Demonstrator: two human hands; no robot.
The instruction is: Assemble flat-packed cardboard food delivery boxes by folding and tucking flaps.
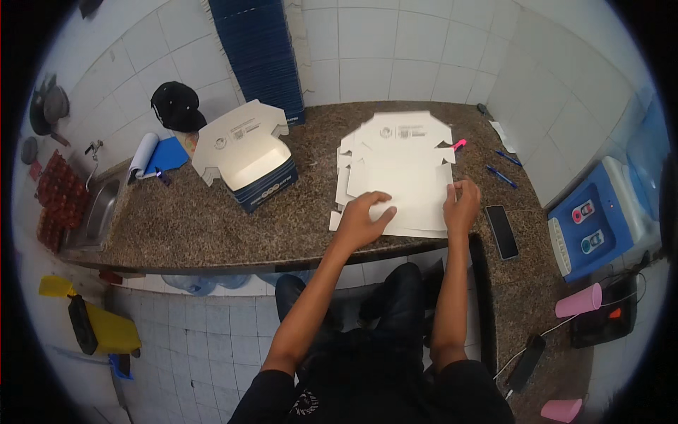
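Observation:
A flat cardboard box blank (406,173), white inside with small dark print near its far edge, lies on the counter before me. Its left side panel seems partly raised. My left hand (364,220) rests at its near left part, thumb and fingers apart. At the right edge, my right hand (462,205) pinches the blank's side flap between thumb and curled fingers. A folded box (261,185), dark blue outside and white inside, stands to the left with its lid up.
A tall stack of dark blue cardboard (258,56) stands against the tiled wall. Right of the blank are a phone (502,232), a blue pen (501,177) and a blue-and-white water dispenser (593,219). A black cap (176,106) and a sink (102,212) are at left.

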